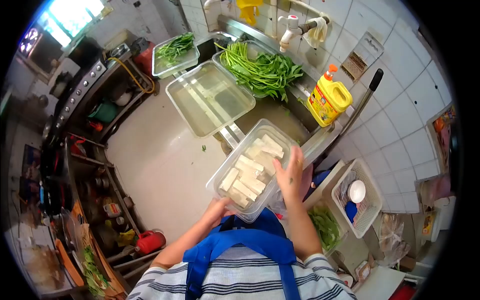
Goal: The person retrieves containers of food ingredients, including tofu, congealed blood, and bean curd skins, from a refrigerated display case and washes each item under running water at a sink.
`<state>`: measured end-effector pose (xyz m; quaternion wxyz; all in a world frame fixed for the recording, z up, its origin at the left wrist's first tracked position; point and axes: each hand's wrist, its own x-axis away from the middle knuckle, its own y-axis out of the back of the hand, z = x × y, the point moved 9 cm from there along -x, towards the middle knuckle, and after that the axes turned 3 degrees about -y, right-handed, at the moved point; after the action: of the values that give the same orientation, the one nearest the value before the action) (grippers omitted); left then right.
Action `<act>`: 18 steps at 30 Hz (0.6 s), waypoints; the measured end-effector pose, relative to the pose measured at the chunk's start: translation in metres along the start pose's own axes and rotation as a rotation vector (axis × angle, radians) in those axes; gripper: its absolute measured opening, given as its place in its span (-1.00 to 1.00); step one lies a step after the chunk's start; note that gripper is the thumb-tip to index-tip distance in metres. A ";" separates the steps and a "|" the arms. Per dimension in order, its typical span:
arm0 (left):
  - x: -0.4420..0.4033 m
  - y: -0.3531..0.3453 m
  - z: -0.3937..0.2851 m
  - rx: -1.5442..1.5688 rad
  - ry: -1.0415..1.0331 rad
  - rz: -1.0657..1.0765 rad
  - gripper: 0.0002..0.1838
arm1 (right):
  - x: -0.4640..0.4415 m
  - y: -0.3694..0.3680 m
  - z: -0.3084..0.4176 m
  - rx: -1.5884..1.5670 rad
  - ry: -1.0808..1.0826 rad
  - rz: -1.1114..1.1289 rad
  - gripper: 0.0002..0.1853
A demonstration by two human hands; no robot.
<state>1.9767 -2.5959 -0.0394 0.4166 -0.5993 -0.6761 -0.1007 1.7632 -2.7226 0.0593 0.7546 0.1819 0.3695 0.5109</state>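
Note:
A clear plastic tub [216,181] with several pale, off-white blocks [246,175] in it, which look like tofu, is held in front of my body. My left hand [216,210] grips its near left corner, with some fingers hidden under the tub. On the right side, my right hand [290,172] is wrapped over the rim, thumb toward the inside. Just beyond the tub, an empty-looking clear tray [175,100] rests across the sink edge. Leafy green stems [260,67] fill another container behind it.
A smaller tray of greens [172,52] stands at the sink's far left. A yellow detergent bottle [327,102] is on the sink ledge below the tap [290,32]. A white basket [370,212] sits at right, a stove [75,95] at left, and a red jug [150,242] low down.

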 end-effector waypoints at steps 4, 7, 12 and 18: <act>-0.008 -0.002 -0.014 -0.083 0.111 0.090 -0.45 | -0.013 -0.085 -0.002 0.113 0.029 0.517 -0.24; -0.011 -0.007 -0.028 -0.105 0.064 0.108 -0.46 | -0.027 -0.106 -0.004 0.286 0.000 0.631 -0.21; -0.006 -0.022 -0.047 -0.158 0.110 0.105 -0.52 | -0.025 -0.138 -0.032 0.286 -0.096 0.861 -0.10; -0.003 -0.039 -0.070 -0.253 0.208 0.103 -0.52 | -0.022 -0.157 -0.051 0.255 -0.195 1.101 0.13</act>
<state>1.9726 -2.6529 0.0164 0.4099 -0.6673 -0.5797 -0.2249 1.8206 -2.8124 -0.0684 0.3799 0.4833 0.2077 0.7609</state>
